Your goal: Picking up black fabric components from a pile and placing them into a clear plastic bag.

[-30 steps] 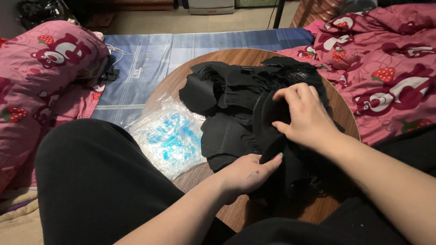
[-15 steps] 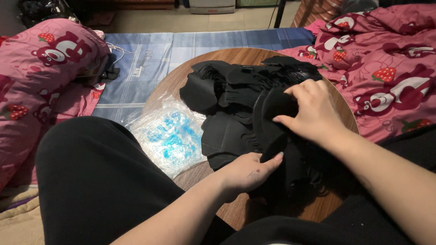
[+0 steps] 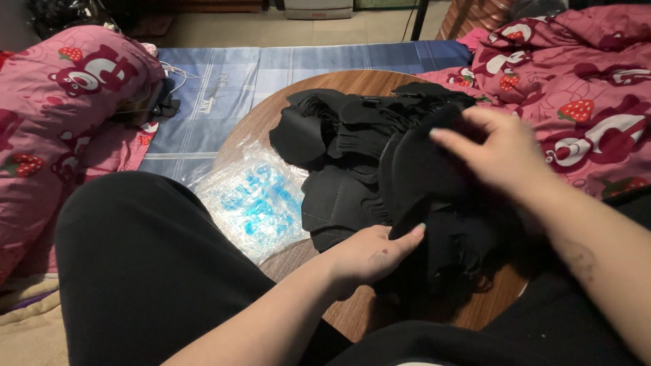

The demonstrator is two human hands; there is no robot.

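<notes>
A heap of black fabric pieces [image 3: 359, 142] lies on a small round wooden table [image 3: 352, 315]. My left hand [image 3: 369, 254] rests at the heap's near edge, fingers closed on the lower part of a black piece. My right hand [image 3: 498, 152], slightly blurred, hovers over the right side of the heap with fingers spread, touching the top of the same raised piece [image 3: 417, 166]. Whether the right hand grips it is unclear.
A clear plastic bag with blue print [image 3: 254, 200] lies on the table's left side. My black-trousered knee [image 3: 146, 271] fills the lower left. Pink strawberry-print bedding [image 3: 61, 102] lies left and right [image 3: 583, 74], with a blue mat [image 3: 224, 88] behind.
My right hand has lifted off the black fabric and shifted to the right, its fingers opening. The left hand stays in place on the fabric's edge.
</notes>
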